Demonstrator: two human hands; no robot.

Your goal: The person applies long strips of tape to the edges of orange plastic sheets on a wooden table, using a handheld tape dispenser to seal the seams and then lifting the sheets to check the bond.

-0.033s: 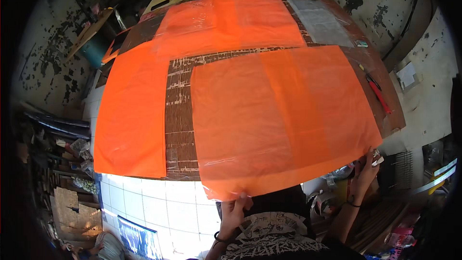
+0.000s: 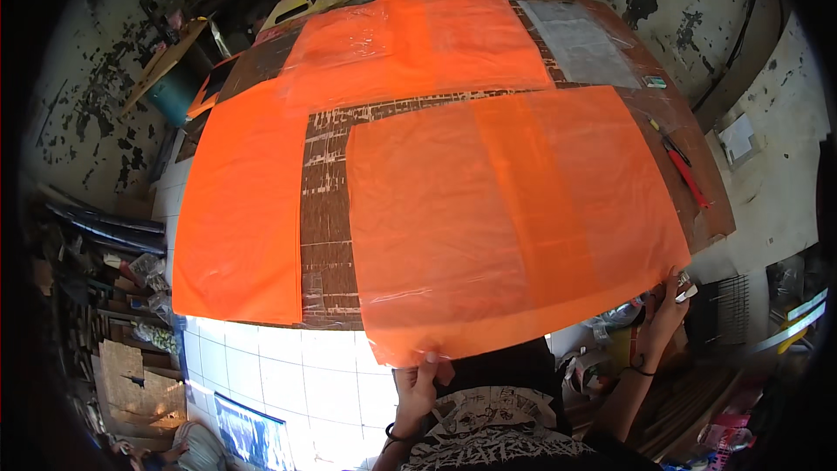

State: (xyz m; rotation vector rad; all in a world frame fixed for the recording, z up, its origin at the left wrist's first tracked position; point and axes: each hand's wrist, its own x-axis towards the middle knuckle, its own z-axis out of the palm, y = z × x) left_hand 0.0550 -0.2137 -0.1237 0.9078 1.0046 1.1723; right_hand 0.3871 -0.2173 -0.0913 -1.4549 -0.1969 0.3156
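Translucent orange plastic sheet [image 2: 436,209], faintly wrinkled, overlaps the scuffed brown tabletop [image 2: 326,209]; my left hand [image 2: 418,386] pinches its near edge; my right hand [image 2: 668,307] pinches its near-right corner.

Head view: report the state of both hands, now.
Left hand: closed, pinching the near orange sheet by its front edge.
Right hand: closed on that sheet's right front corner.
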